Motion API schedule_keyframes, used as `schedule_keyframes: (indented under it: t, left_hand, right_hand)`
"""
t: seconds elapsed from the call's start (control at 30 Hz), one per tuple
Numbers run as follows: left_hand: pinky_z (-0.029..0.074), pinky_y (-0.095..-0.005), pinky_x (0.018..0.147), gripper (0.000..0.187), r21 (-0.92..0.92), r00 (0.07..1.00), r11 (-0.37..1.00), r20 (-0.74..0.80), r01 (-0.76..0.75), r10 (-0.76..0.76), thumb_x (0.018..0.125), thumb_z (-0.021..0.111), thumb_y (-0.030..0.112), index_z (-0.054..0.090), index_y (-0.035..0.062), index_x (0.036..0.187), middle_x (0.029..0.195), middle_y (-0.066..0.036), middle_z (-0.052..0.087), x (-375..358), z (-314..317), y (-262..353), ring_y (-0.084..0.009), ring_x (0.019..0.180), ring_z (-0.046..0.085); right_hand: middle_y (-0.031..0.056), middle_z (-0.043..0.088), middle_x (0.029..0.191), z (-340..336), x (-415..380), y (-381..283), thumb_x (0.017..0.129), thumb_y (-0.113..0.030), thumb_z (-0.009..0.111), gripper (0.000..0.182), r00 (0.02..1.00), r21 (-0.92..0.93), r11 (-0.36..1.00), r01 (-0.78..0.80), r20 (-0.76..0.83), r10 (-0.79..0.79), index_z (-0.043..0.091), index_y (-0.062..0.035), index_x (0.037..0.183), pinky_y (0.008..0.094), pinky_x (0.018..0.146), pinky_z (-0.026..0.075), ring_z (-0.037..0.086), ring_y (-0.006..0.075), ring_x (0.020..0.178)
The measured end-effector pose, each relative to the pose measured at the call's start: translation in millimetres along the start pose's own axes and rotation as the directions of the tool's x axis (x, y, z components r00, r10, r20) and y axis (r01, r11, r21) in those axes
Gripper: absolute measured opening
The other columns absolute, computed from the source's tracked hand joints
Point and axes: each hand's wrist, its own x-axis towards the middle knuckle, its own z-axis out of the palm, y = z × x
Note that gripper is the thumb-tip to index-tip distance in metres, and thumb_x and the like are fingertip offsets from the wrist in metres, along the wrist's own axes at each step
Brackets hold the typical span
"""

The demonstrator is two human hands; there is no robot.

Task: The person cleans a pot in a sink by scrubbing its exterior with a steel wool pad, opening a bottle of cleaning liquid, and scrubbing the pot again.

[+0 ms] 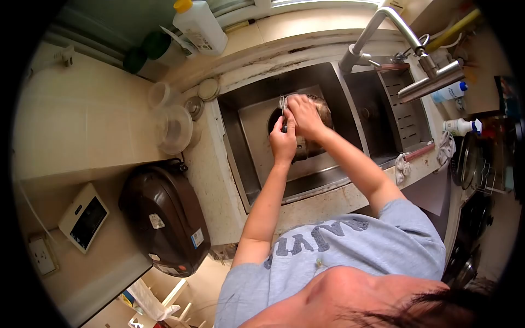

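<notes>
A stained metal pot (321,109) lies tilted on its side in the large basin of the steel sink (257,156), its dark opening facing left. My left hand (283,145) is closed at the pot's rim, with its thumb pointing up and a small dark piece by the fingers. Just above and to the right, my right hand (305,115) presses against the pot near the same rim, fingers curled and slightly blurred. A thin shiny metal edge shows beside the fingertips. Whatever lies under the right fingers is hidden.
A faucet (377,33) arches over the smaller basin (372,109) on the right. Clear plastic containers (175,130) stand left of the sink, near a brown appliance (164,218). A white bottle with a yellow cap (201,27) is on the sill. A spray bottle (460,127) stands far right.
</notes>
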Motion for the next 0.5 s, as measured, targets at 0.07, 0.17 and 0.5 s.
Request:
schedule_keyframes:
  t: [0.07, 0.17, 0.5]
  left_hand:
    - [0.047, -0.033, 0.076, 0.044, 0.001, 0.999, 1.0, -0.048, -0.023, 0.023, 0.087, 0.055, 0.029, 0.054, -0.0098, 0.109, 0.094, -0.021, 0.064, 0.2, 2.0, -9.8, -0.0252, 0.088, 0.062]
    - [0.047, -0.0336, 0.075, 0.047, -0.089, 0.999, 0.996, 0.03, -0.018, 0.02, 0.087, 0.053, 0.03, 0.053, -0.0121, 0.109, 0.094, -0.025, 0.062, -1.5, -0.1, -2.0, -0.0271, 0.087, 0.063]
    - [0.046, -0.0318, 0.077, 0.04, 0.046, 0.999, 0.999, -0.048, -0.015, 0.017, 0.086, 0.054, 0.027, 0.057, -0.0067, 0.108, 0.095, -0.018, 0.064, 0.5, 0.9, -1.2, -0.0225, 0.086, 0.062]
  right_hand:
    - [0.0118, 0.054, 0.103, -15.2, -34.5, -19.2, 0.083, -0.023, 0.054, 0.023, 0.998, 0.069, 0.997, 0.022, -0.065, -0.018, 0.056, -0.003, 0.094, 0.0407, 0.085, 0.039, 0.049, 0.0301, 0.098]
    - [0.0108, 0.056, 0.104, -10.6, -43.7, -0.7, 0.079, -0.017, 0.061, 0.022, 0.993, 0.16, 0.985, 0.071, -0.1, -0.056, 0.06, -0.004, 0.097, 0.0385, 0.086, 0.042, 0.051, 0.029, 0.1]
    - [0.0062, 0.058, 0.085, -8.0, -21.1, -1.3, 0.073, -0.015, 0.065, 0.014, 0.996, 0.249, 0.966, -0.068, -0.045, 0.082, 0.07, -0.0112, 0.085, 0.0373, 0.078, 0.044, 0.051, 0.027, 0.088]
